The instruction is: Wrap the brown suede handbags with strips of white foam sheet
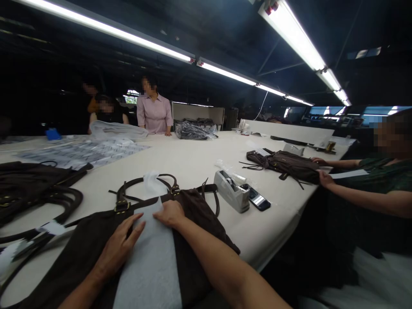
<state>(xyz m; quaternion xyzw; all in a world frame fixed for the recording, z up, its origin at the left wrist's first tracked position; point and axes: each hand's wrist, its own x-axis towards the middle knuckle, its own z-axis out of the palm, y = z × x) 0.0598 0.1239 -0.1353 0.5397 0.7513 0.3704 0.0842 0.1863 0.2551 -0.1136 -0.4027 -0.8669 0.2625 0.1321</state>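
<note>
A dark brown handbag (196, 257) lies flat on the table in front of me, its handle (128, 189) with gold-coloured buckles pointing away. Down its middle runs a long strip of white tissue-like sheet (151, 262). My left hand (124, 240) rests along the strip's left edge, thumb and fingers apart. At the strip's upper right edge, my right hand (170, 213) is closed with the fingertips pinching the sheet. A piece of white wrap (154, 182) sits around the handle.
Right of the bag are a tape dispenser (231, 193) and a phone (257, 197). More brown bags (32, 184) lie at left. A co-worker at right handles another brown bag (283, 165). Plastic-wrapped goods (195, 130) and printed sheeting (86, 152) lie farther back, near other people.
</note>
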